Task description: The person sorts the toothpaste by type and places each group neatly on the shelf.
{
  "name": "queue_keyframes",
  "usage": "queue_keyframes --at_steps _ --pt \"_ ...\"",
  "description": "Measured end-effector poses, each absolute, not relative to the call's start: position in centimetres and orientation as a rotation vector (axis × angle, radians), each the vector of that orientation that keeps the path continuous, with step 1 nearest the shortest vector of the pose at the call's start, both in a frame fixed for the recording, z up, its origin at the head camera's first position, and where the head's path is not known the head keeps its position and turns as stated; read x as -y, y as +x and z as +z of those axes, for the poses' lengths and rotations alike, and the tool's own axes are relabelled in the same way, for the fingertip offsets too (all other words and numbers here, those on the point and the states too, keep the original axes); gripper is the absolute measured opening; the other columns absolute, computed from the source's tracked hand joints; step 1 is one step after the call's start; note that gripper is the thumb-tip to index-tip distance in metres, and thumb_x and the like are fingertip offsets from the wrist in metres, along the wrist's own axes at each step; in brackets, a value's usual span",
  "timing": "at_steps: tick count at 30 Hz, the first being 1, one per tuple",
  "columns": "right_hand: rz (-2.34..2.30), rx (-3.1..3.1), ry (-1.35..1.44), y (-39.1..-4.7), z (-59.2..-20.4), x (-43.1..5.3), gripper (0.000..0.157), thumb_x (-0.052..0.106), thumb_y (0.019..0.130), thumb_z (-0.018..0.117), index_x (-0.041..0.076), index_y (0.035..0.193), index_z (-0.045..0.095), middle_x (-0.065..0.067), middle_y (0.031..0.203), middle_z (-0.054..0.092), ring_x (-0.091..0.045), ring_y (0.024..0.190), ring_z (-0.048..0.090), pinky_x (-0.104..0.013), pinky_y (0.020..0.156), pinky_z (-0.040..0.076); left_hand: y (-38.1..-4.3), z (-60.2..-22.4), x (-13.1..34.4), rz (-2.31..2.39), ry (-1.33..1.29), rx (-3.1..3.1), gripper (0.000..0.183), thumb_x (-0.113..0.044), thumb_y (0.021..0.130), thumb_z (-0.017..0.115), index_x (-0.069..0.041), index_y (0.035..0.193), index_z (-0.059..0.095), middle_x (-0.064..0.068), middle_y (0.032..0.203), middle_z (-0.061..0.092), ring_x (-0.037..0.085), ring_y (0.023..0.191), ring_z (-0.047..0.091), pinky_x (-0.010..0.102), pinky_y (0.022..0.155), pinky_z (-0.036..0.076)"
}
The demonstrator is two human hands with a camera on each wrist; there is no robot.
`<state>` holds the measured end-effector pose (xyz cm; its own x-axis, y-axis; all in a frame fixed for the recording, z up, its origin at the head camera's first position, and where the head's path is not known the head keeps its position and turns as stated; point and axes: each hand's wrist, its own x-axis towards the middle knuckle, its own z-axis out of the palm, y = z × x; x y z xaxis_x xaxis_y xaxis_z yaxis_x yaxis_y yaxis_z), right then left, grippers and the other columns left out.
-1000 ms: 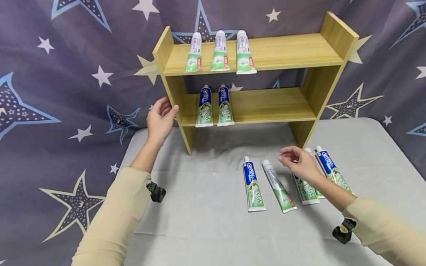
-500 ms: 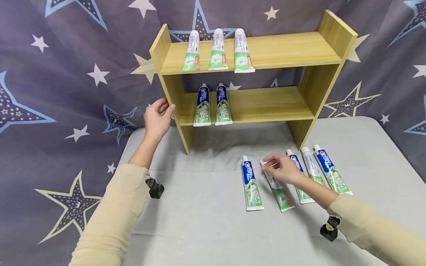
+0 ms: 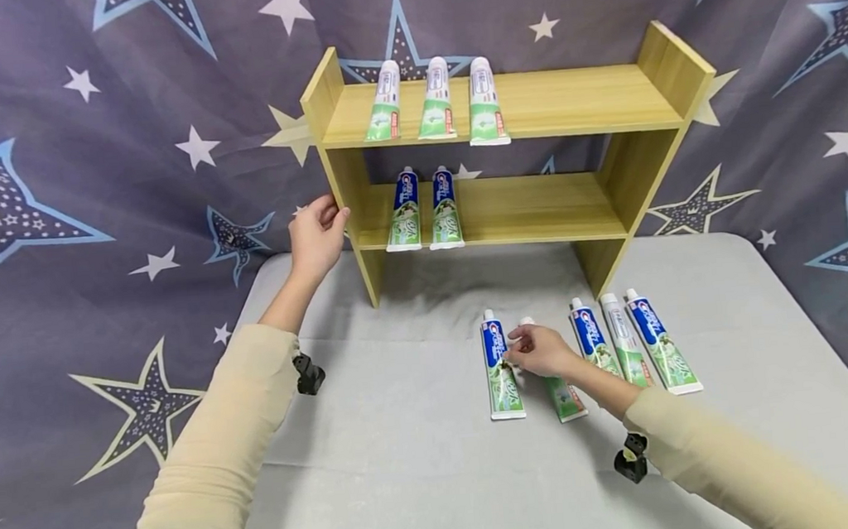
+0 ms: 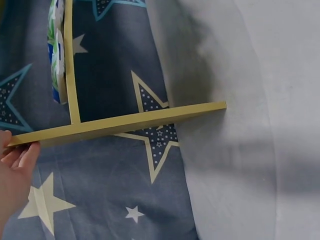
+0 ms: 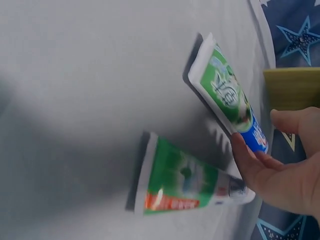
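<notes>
- We see a star-patterned curtain (image 3: 41, 344) filling the frame's top and sides.
- Our grey-covered counter (image 3: 380, 467) spans the lower middle.
- On it, upper centre, stands the wooden shelf (image 3: 553, 105), bearing three white-and-green tubes (image 3: 438, 105) above two blue-and-green ones (image 3: 446, 217).
- Our left hand (image 3: 315, 238), left of centre, touches the shelf's left side; whether its grip pinches, we cannot tell.
- Our right hand (image 3: 543, 351) has its grip spread just beside a blue-and-green toothpaste tube (image 3: 504, 387), lower centre.
- Four more tubes (image 3: 628, 344) lie rightward.
</notes>
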<state>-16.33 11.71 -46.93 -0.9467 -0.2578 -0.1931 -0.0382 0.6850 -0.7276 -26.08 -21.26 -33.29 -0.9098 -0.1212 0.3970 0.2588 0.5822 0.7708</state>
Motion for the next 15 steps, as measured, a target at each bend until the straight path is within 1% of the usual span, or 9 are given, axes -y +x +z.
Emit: queue_keyframes --at_steps 4,8,15 --pt "-1.055 -2.671 -0.234 -16.2 -47.5 -10.9 0.044 0.017 0.083 0.072 -0.009 0.116 0.058 -0.016 0.093 0.069 -0.023 0.083 0.065 -0.030 0.073 0.056 -26.2 -33.3 21.1 -1.194 -0.136 2.410 0.030 -0.008 0.094 0.057 0.009 0.119 0.062 0.025 0.116 0.066 0.031 0.110 0.066 0.035 0.093 0.057" --pt "-0.991 -2.726 -0.184 -16.1 -47.8 -10.4 0.046 0.019 0.083 0.073 -0.008 0.116 0.058 -0.018 0.095 0.069 -0.026 0.085 0.065 -0.037 0.077 0.057 -26.3 -33.3 21.0 -1.172 -0.161 2.425 0.030 -0.007 0.093 0.056 0.010 0.117 0.062 0.027 0.115 0.066 0.033 0.109 0.066 0.036 0.093 0.057" --pt "-0.940 -2.763 -0.127 -16.3 -48.1 -9.2 0.048 0.021 0.081 0.075 -0.008 0.114 0.058 -0.017 0.092 0.068 -0.023 0.078 0.062 -0.033 0.070 0.055 -26.1 -33.2 21.3 -1.162 -0.149 2.436 0.029 -0.008 0.093 0.057 0.010 0.116 0.062 0.026 0.114 0.067 0.033 0.108 0.067 0.037 0.093 0.057"
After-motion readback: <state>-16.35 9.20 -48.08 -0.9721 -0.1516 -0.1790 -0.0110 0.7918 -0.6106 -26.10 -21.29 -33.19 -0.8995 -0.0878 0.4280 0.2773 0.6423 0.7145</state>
